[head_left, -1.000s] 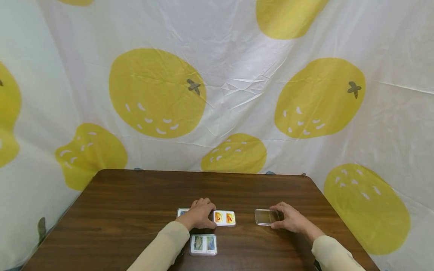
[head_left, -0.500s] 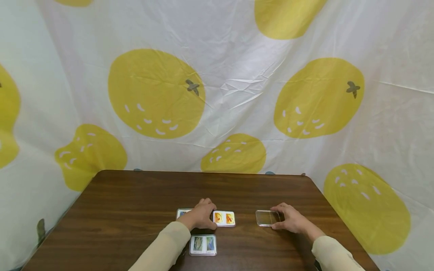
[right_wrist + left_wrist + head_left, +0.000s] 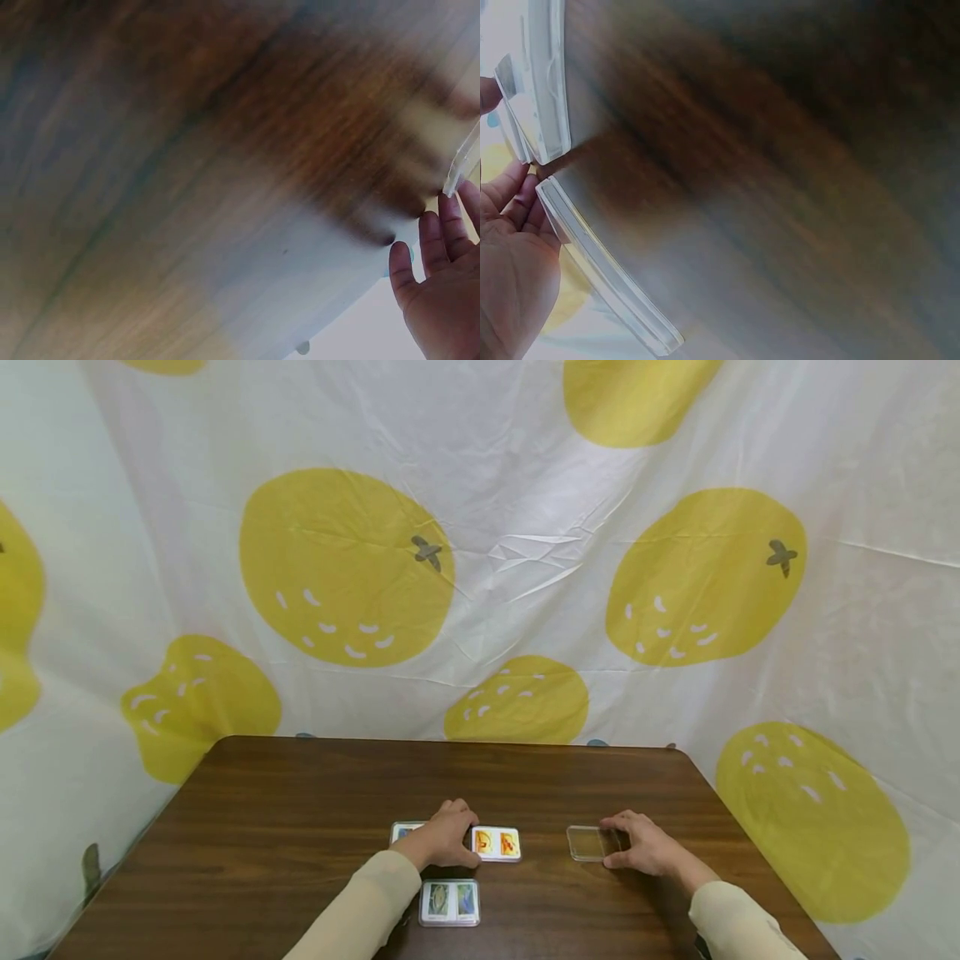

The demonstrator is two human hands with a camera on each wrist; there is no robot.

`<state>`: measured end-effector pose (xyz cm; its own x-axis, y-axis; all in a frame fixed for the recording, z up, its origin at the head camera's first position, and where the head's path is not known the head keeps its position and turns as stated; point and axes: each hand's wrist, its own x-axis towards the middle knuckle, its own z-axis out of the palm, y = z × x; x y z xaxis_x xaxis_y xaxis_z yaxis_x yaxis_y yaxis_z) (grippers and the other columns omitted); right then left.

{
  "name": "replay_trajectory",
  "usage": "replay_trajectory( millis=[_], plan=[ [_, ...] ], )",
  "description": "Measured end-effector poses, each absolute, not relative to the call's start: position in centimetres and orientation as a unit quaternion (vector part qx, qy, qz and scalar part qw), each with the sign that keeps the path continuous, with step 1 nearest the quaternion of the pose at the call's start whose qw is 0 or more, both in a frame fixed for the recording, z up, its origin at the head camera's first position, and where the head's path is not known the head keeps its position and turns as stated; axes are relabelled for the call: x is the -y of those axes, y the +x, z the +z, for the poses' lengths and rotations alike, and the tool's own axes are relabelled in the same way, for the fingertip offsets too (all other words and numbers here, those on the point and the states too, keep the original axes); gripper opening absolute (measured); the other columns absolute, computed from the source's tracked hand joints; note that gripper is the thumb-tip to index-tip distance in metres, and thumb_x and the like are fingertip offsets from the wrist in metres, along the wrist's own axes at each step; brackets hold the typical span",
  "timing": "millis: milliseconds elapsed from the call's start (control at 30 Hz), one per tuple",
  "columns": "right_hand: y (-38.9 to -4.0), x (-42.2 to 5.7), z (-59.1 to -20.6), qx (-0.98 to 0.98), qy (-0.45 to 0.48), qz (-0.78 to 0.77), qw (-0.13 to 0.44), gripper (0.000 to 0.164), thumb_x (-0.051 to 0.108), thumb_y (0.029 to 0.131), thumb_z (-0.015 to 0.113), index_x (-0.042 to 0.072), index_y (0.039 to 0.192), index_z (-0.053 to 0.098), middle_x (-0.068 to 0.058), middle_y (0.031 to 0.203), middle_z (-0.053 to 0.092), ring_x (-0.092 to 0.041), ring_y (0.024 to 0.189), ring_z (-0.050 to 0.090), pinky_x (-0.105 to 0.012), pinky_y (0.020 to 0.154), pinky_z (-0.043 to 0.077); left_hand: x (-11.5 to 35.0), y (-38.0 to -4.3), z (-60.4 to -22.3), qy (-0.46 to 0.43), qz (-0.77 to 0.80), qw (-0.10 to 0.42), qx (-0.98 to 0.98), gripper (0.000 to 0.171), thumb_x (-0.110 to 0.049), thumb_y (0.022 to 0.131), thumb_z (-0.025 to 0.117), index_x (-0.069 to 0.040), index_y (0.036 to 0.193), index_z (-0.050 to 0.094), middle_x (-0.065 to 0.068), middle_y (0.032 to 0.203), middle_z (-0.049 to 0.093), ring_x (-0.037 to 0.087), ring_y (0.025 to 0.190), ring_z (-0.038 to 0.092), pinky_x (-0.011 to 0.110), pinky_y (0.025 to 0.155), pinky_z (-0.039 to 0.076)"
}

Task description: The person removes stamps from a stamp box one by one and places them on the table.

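In the head view my left hand [image 3: 446, 837] grips the left end of a clear plastic case of cards [image 3: 496, 843] with orange and yellow pictures, thumb at the near edge and fingers at the far one. My right hand [image 3: 643, 843] pinches the right end of an empty-looking clear plastic lid [image 3: 589, 843], low over or on the table; which, I cannot tell. Through the left wrist view a case [image 3: 551, 82] shows edge-on beside the thumb, with a thin piece tilted against it. Only a corner of the lid [image 3: 459, 169] enters the right wrist view, near the fingers.
A second card case [image 3: 449, 902] with green and blue pictures lies nearer me. Another case [image 3: 405, 830] is partly hidden behind my left hand. The dark wooden table [image 3: 315, 785] ends at a hanging cloth [image 3: 525, 610] printed with yellow fruit.
The clear lid has slid a few pixels to the right with my right hand. My left hand and the card cases stay in place.
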<state>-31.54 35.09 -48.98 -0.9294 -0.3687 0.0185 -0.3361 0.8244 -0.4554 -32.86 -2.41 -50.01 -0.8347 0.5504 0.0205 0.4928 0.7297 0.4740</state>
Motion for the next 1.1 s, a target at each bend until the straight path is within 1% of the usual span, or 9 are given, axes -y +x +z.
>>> replay_trajectory(
  millis=[133, 333, 500, 700, 833, 933, 1100],
  plan=[
    [-31.5, -35.0, -49.0, -0.955, -0.18, -0.233, 0.036, 0.063, 0.025, 0.076, 0.086, -0.002, 0.128, 0.062, -0.017, 0.127, 0.055, -0.041, 0.119, 0.047, -0.058, 0.097, 0.039, 2.4, -33.0, -50.2, 0.282, 0.233, 0.058, -0.929, 0.055, -0.029, 0.078, 0.081, -0.002, 0.122, 0.062, 0.005, 0.118, 0.051, 0.022, 0.11, 0.045, 0.037, 0.094, 0.044],
    [-31.6, -34.5, -48.8, -0.952, -0.177, -0.248, 0.024, 0.062, 0.029, 0.08, 0.082, -0.001, 0.13, 0.06, -0.018, 0.129, 0.055, -0.042, 0.121, 0.047, -0.059, 0.098, 0.039, 2.5, -33.0, -50.3, 0.285, 0.231, 0.057, -0.929, 0.055, -0.03, 0.078, 0.081, -0.003, 0.122, 0.062, 0.005, 0.119, 0.05, 0.023, 0.111, 0.045, 0.037, 0.095, 0.044],
    [-31.6, -33.5, -48.3, -0.951, -0.183, -0.248, 0.0, 0.057, 0.032, 0.085, 0.078, -0.001, 0.129, 0.061, -0.018, 0.127, 0.057, -0.043, 0.12, 0.05, -0.059, 0.098, 0.039, 2.5, -33.0, -50.3, 0.284, 0.234, 0.06, -0.928, 0.056, -0.03, 0.079, 0.08, -0.003, 0.124, 0.061, 0.006, 0.12, 0.05, 0.024, 0.113, 0.045, 0.038, 0.095, 0.044],
    [-31.7, -31.9, -48.0, -0.943, -0.188, -0.274, -0.008, 0.052, 0.03, 0.087, 0.077, -0.001, 0.127, 0.063, -0.015, 0.121, 0.06, -0.037, 0.112, 0.057, -0.056, 0.094, 0.043, 2.6, -32.9, -50.2, 0.285, 0.238, 0.059, -0.927, 0.056, -0.03, 0.08, 0.081, -0.002, 0.125, 0.06, 0.006, 0.12, 0.05, 0.025, 0.115, 0.045, 0.039, 0.096, 0.043],
    [-31.7, -30.6, -48.0, -0.937, -0.198, -0.287, -0.017, 0.048, 0.028, 0.089, 0.075, -0.001, 0.125, 0.064, -0.013, 0.119, 0.062, -0.037, 0.112, 0.058, -0.055, 0.094, 0.043, 2.7, -32.9, -50.1, 0.286, 0.241, 0.063, -0.925, 0.056, -0.03, 0.081, 0.08, -0.002, 0.126, 0.06, 0.006, 0.122, 0.05, 0.025, 0.116, 0.045, 0.04, 0.096, 0.043],
    [-31.8, -29.7, -48.0, -0.937, -0.2, -0.286, -0.029, 0.047, 0.03, 0.089, 0.074, -0.001, 0.123, 0.065, -0.012, 0.119, 0.063, -0.037, 0.114, 0.058, -0.055, 0.096, 0.044, 2.8, -32.9, -50.1, 0.281, 0.242, 0.069, -0.926, 0.057, -0.032, 0.083, 0.079, -0.004, 0.128, 0.059, 0.006, 0.124, 0.049, 0.024, 0.117, 0.044, 0.04, 0.097, 0.043],
    [-31.9, -28.1, -47.8, -0.935, -0.182, -0.303, -0.035, 0.046, 0.032, 0.09, 0.073, 0.0, 0.122, 0.066, -0.012, 0.118, 0.064, -0.036, 0.114, 0.058, -0.054, 0.095, 0.044, 2.8, -32.8, -50.1, 0.283, 0.247, 0.071, -0.924, 0.056, -0.032, 0.083, 0.079, -0.004, 0.128, 0.059, 0.005, 0.124, 0.049, 0.024, 0.117, 0.044, 0.041, 0.097, 0.043]
  ],
)
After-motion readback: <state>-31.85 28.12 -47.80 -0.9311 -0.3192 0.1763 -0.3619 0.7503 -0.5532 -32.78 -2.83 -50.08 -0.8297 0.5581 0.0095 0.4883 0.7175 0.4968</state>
